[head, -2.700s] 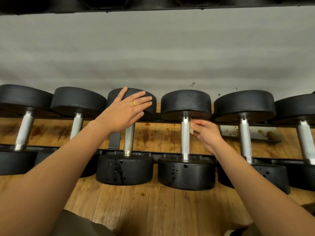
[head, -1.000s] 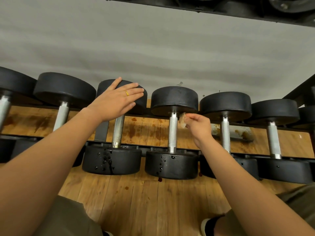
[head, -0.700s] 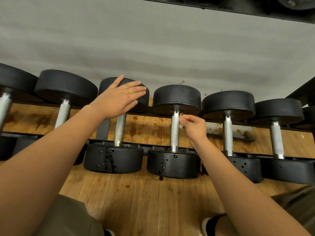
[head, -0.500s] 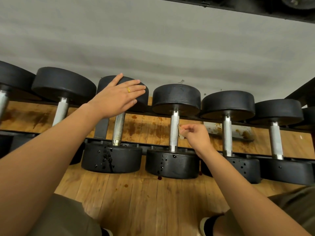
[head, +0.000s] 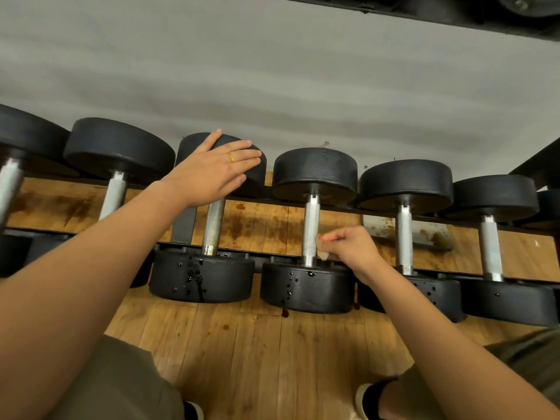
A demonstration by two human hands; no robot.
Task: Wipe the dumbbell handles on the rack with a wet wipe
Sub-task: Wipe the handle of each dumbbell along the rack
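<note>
Right hand (head: 348, 250) pinches wet wipe (head: 323, 254) low on knurled handle (head: 310, 225); left hand (head: 212, 171) flat on neighbouring dumbbell head (head: 256, 181). Should wrap wider, twist.

A grey wall (head: 272, 71) fills the upper half of the frame. A dark beam (head: 454, 10) crosses the upper right corner. Below, a wooden plank floor (head: 272, 359) bears brown stains (head: 239, 225) at centre and a pale stained plate (head: 424, 233) at centre right.
</note>
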